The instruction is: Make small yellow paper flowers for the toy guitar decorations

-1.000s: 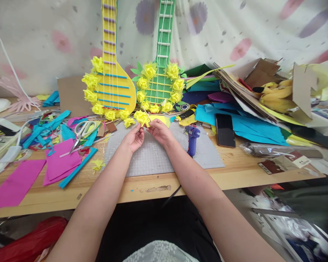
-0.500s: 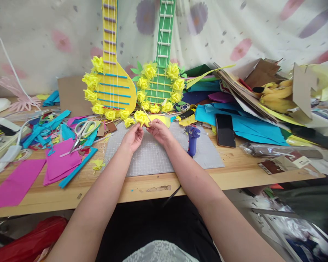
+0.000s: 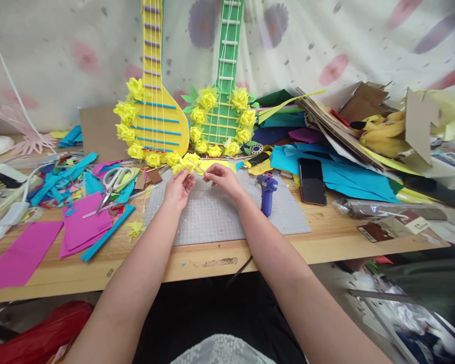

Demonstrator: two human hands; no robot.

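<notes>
My left hand pinches the lower edge of a yellow paper flower above the back of the grey cutting mat. My right hand has its fingers closed on a thin pale stick, whose far end points up and left toward the flower. Behind my hands stand a yellow paper instrument with blue bars and a green one, both trimmed with yellow paper flowers. A flat yellow sheet lies just beyond my right hand. A blue glue gun stands to the right on the mat.
Scissors, magenta paper and blue scraps cover the left side. At right are a phone, blue sheets, a cardboard pile and a plastic-wrapped pack. The table's front edge runs below my forearms.
My left hand has shifted slightly left with the yellow flower. My right hand, with the stick, has drawn back a little to the right, and the gap between the hands is wider.
</notes>
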